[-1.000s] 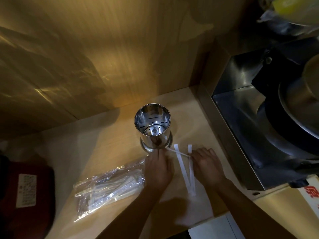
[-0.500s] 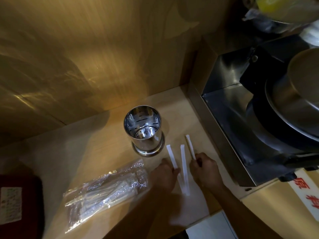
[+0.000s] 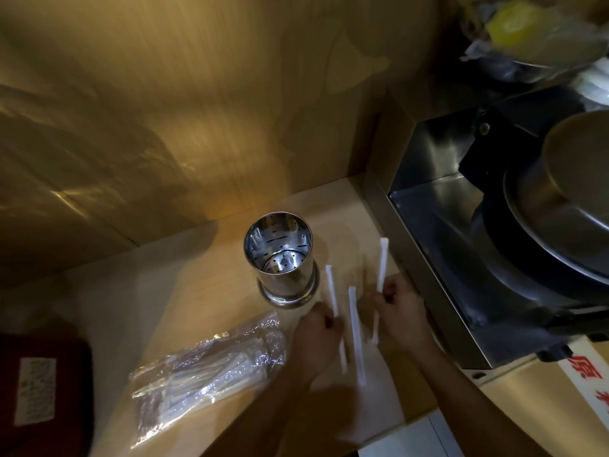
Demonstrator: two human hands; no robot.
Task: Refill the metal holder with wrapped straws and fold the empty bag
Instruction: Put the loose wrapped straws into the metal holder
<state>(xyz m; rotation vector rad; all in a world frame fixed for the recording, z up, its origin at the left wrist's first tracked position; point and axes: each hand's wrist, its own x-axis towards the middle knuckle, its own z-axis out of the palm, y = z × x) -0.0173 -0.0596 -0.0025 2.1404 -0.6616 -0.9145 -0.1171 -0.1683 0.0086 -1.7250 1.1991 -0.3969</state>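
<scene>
Nearest me on the table point(image 3: 184, 275), my left hand point(image 3: 318, 338) pinches one wrapped straw point(image 3: 334, 311), and my right hand point(image 3: 400, 311) pinches another point(image 3: 382, 262). Between them a third straw point(image 3: 356, 334) lies flat. Off to the left sits the clear bag of straws point(image 3: 204, 367). Farther back stands the perforated metal holder point(image 3: 280, 258), upright with no straws inside.
</scene>
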